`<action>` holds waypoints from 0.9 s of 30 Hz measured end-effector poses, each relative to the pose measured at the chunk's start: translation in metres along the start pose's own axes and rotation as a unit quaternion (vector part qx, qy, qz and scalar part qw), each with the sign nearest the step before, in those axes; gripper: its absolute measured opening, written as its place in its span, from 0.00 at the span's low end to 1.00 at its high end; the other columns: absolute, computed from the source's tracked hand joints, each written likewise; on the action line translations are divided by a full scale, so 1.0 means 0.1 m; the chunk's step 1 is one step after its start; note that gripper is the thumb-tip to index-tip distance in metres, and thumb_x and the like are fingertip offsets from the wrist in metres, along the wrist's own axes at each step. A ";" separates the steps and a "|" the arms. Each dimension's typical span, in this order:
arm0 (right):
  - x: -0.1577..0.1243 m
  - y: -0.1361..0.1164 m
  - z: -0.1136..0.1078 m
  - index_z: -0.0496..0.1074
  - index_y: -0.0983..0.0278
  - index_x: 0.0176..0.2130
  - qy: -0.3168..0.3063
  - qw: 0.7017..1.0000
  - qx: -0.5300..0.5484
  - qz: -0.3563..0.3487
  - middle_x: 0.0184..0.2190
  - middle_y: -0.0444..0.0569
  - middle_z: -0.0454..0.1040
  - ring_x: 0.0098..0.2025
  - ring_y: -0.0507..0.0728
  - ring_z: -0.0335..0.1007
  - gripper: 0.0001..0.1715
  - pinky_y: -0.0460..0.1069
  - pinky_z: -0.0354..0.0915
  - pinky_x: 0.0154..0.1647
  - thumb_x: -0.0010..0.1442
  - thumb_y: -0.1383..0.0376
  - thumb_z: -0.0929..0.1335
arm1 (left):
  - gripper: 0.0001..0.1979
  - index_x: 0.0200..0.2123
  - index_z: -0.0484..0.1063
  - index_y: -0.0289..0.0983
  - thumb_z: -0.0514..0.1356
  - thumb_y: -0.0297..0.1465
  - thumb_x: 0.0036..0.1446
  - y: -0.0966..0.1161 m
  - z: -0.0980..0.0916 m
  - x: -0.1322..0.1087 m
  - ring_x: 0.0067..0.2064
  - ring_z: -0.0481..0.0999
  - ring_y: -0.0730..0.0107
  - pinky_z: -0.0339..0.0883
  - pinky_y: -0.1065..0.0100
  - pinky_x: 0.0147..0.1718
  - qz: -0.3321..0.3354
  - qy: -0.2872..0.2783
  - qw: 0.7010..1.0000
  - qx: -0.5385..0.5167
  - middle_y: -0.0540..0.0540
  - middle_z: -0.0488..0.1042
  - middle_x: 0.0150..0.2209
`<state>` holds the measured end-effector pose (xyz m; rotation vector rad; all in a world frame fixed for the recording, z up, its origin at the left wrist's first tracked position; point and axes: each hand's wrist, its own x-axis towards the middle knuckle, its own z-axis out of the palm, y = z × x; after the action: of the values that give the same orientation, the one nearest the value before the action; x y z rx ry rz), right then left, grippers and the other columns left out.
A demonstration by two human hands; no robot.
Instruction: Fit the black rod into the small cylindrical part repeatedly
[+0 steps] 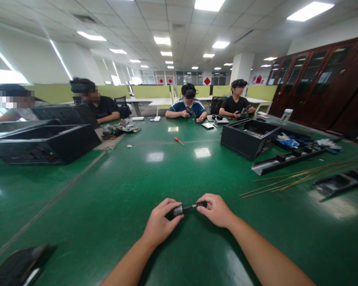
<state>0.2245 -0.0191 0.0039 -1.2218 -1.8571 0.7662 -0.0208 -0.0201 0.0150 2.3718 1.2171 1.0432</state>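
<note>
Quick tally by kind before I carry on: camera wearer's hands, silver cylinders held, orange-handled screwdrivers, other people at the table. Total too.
Wearer's hands: 2 (left hand, right hand)
Held silver cylinder: 1
Orange-handled screwdriver: 1
Other people: 4
Total: 8

Two bare forearms slant inward over there, left forearm (127,265) and right forearm (262,251) converging until the hands nearly face each other, a little apart and almost level. The left hand (159,223) curves into a C, fingers arched above and thumb below, closed in a grip; the right hand (217,210) pinches between thumb and forefinger, its other fingers mostly hidden from me.
</note>
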 end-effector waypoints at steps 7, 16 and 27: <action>0.01 0.05 -0.04 0.80 0.62 0.38 0.025 0.999 -0.021 0.004 0.29 0.45 0.75 0.25 0.51 0.63 0.09 0.46 0.57 0.28 0.57 0.63 0.71 | 0.15 0.47 0.73 0.41 0.62 0.36 0.57 -0.06 0.01 0.01 0.47 0.77 0.61 0.71 0.60 0.48 -0.049 -0.006 0.999 0.019 0.44 0.77 0.45; 0.03 0.12 -0.05 0.80 0.62 0.39 0.086 0.996 -0.009 0.027 0.35 0.48 0.79 0.33 0.55 0.71 0.11 0.48 0.63 0.34 0.58 0.60 0.69 | 0.21 0.50 0.60 0.38 0.50 0.47 0.62 -0.43 -0.59 0.02 0.52 0.77 0.54 0.70 0.56 0.50 -0.205 0.050 0.972 0.101 0.37 0.77 0.50; 0.03 0.03 0.00 0.80 0.62 0.39 0.056 0.998 -0.010 0.012 0.33 0.48 0.78 0.26 0.52 0.66 0.11 0.47 0.60 0.30 0.57 0.62 0.70 | 0.11 0.37 0.70 0.43 0.53 0.40 0.55 -0.99 -1.65 -0.66 0.41 0.81 0.58 0.74 0.59 0.43 -0.292 0.068 0.928 0.223 0.51 0.81 0.38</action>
<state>0.2250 -0.0150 0.0018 -1.2754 -1.7654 0.6805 -0.2215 -0.0251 0.0463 1.9969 2.2288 0.7935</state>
